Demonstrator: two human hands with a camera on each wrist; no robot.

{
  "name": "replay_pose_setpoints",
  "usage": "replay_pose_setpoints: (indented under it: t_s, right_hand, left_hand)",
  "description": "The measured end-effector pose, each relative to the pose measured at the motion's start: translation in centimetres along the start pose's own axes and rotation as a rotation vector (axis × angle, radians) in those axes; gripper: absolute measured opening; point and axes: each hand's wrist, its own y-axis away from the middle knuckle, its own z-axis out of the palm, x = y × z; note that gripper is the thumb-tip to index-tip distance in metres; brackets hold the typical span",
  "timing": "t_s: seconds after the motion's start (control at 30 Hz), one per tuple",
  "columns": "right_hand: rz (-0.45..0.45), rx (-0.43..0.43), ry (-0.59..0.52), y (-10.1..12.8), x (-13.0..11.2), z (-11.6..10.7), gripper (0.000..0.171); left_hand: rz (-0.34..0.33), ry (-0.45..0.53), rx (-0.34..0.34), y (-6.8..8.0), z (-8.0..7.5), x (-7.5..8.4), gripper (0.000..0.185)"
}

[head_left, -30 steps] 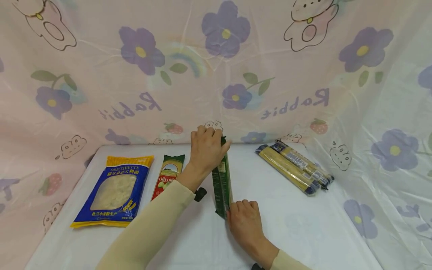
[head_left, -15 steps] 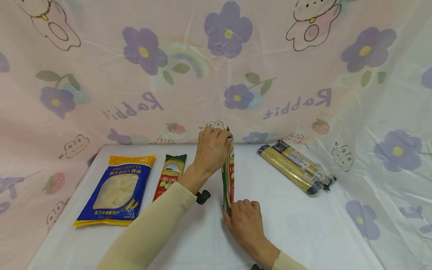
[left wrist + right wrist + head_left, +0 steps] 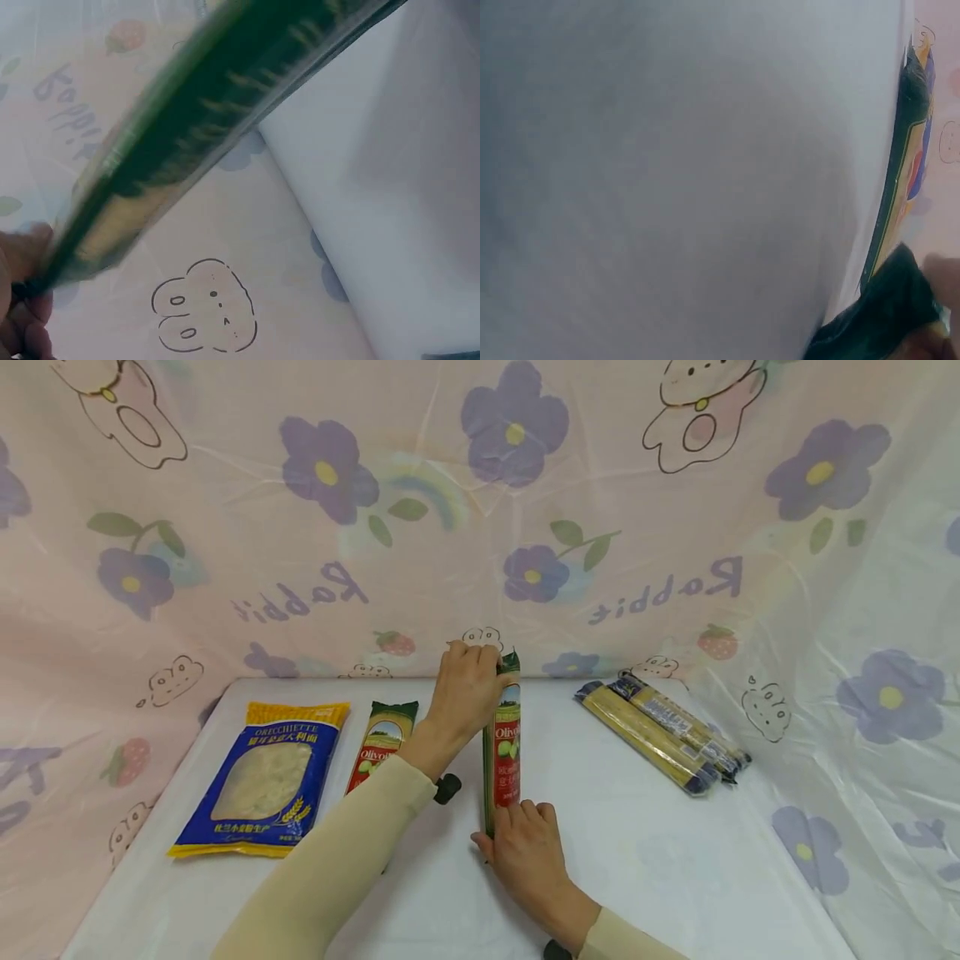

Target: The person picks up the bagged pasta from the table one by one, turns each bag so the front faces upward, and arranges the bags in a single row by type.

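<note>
Both hands are gripping one long pasta packet [image 3: 504, 743] by its ends: the left hand [image 3: 467, 689] is pinching the far, green top end, and the right hand [image 3: 525, 852] is curling its fingers round the near bottom end. The packet is lying between the two grips with its long axis running away from the person, its red and green printed face turning up toward the head camera, just above or on the table; I cannot tell whether it is touching. The right hand is nearer the body, the left reaching farther out.

Behind the far grip, a pink sheet [image 3: 300, 552] printed with flowers and rabbits is hanging as a wall. Under both grips, a white table [image 3: 675, 860] is spreading out. Left of the grips, a blue and yellow orecchiette bag [image 3: 262, 777] is lying flat, and closer in a second green and red packet [image 3: 378, 747]. Right of the far grip, two spaghetti packs [image 3: 663, 735] are lying side by side, well apart.
</note>
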Motion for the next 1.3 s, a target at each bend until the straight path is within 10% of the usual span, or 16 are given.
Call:
replay_pose_setpoints:
  t_s: [0.23, 0.67, 1.3]
  right_hand:
    - [0.020, -0.046, 0.000, 0.1, 1.5, 0.2, 0.029]
    - [0.187, -0.246, -0.169, -2.0, 3.8, 0.7, 0.033]
    - [-0.046, -0.097, -0.081, -1.6, 3.4, 0.1, 0.027]
  left_hand:
    - [-0.030, -0.042, -0.104, 0.0, 0.2, -1.3, 0.019]
    - [-0.211, 0.177, -0.143, 1.1, 1.1, -2.8, 0.013]
    - [-0.092, -0.165, -0.227, 3.6, 3.4, -6.3, 0.012]
